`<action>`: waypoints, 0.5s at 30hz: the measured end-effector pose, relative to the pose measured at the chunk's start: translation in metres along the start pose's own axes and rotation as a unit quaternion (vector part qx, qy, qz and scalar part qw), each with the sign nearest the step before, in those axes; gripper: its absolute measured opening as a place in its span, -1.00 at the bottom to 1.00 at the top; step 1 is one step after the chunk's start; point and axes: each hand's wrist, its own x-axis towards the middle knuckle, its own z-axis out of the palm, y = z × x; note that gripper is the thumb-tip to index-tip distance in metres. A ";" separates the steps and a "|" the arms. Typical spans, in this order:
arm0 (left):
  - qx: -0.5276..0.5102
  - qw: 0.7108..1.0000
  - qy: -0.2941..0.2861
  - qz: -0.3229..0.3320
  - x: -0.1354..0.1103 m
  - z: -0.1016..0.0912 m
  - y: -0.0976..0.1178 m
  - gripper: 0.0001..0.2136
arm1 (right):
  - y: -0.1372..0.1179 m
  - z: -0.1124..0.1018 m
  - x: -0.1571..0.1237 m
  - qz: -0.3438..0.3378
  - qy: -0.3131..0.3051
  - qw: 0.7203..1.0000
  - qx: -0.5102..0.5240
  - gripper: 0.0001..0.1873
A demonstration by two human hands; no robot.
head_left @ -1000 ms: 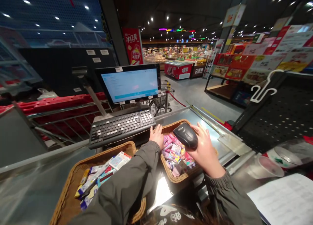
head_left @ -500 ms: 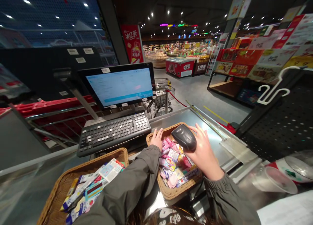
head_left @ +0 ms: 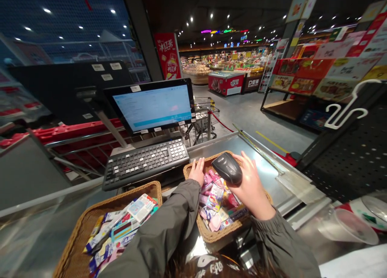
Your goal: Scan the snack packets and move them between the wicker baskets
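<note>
My right hand (head_left: 252,185) is wrapped round a black barcode scanner (head_left: 227,168), held over the right side of a wicker basket (head_left: 208,237). Inside that basket lie many small packaged sweets (head_left: 216,197) in pink, white, yellow and purple wrappers. My left hand (head_left: 197,172) rests at the basket's far left corner, its fingers stretched forward along the rim; its thumb is hidden. A second wicker basket (head_left: 80,225), to the left of my left forearm, holds flat packets (head_left: 121,225) in blue, white and yellow. My left sleeve covers part of it.
A black keyboard (head_left: 148,159) and a lit monitor (head_left: 154,106) stand beyond the baskets on the metal counter (head_left: 208,145). To the right are a clear plastic cup (head_left: 350,225) and a white hanger (head_left: 344,108). Shopping carts (head_left: 205,114) stand behind the counter.
The whole view has shifted slightly, with the surroundings further right. The scanner stays in my right hand over the basket, and my left hand stays at the rim.
</note>
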 end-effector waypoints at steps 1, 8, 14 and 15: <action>-0.003 1.000 -0.001 0.006 -0.001 -0.001 -0.001 -0.54 | -0.001 -0.001 -0.001 -0.001 0.001 1.000 0.000 -0.55; 0.002 1.000 -0.019 0.017 -0.004 -0.010 -0.005 -0.52 | -0.006 -0.004 -0.003 -0.013 0.005 1.000 0.008 -0.53; 0.028 0.998 -0.056 0.027 -0.002 -0.021 -0.007 -0.73 | -0.008 -0.010 -0.007 -0.010 0.011 1.000 0.019 -0.50; 0.030 0.997 -0.063 0.031 -0.002 -0.023 -0.008 -0.78 | -0.008 -0.011 -0.007 -0.008 0.010 1.000 0.020 -0.49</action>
